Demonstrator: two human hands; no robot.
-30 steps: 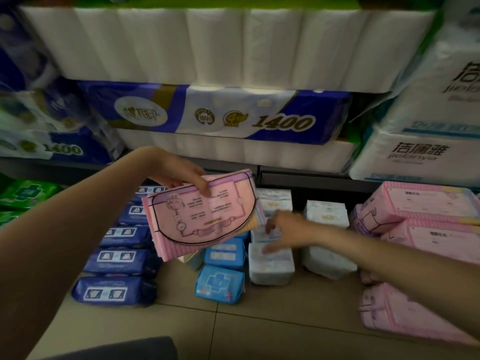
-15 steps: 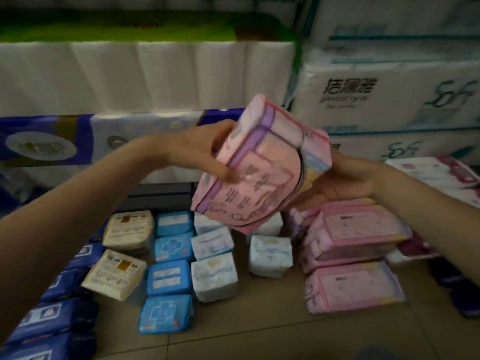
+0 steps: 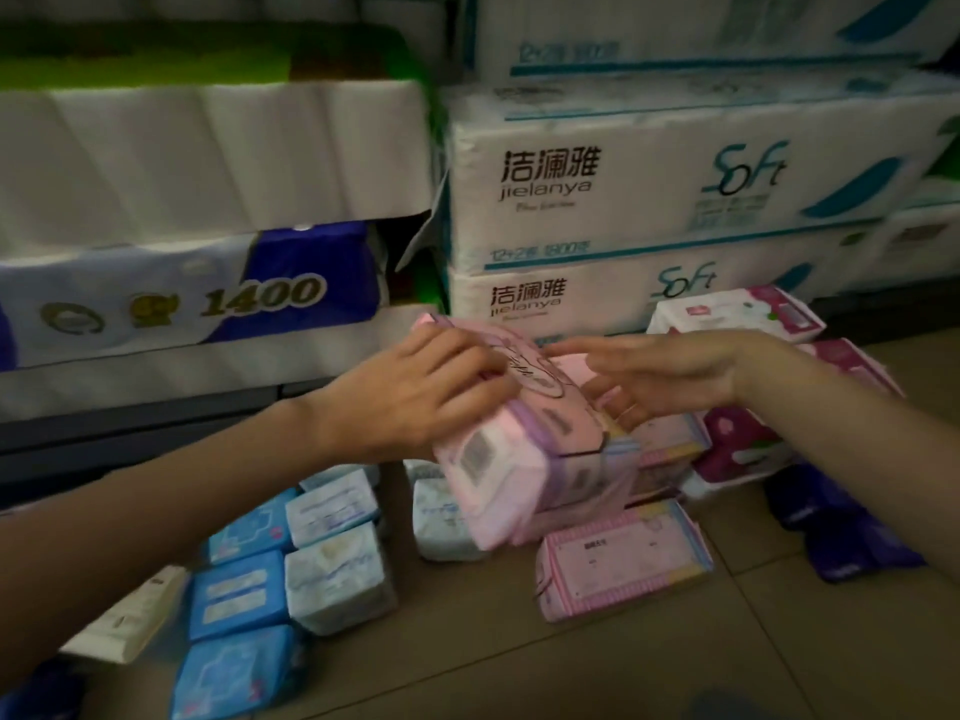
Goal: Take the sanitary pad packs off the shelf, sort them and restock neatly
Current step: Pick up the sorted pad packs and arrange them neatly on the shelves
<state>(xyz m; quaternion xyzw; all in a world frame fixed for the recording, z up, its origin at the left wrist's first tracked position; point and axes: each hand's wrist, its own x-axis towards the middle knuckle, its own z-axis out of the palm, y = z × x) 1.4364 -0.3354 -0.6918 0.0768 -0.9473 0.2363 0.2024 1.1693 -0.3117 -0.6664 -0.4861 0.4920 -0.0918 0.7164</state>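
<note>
Pink pad pack (image 3: 524, 439) lying tilted atop the pink stack (image 3: 623, 553) on the floor, gripped from above by the left hand (image 3: 415, 402), fingers curled over its top face. Just right of it, right hand (image 3: 660, 376) with fingers straight and slightly spread, tips touching the pack's far edge. Below the left forearm, blue packs (image 3: 239, 600) and pale packs (image 3: 337, 579) in rows. Behind both hands, tissue bales (image 3: 623, 200).
</note>
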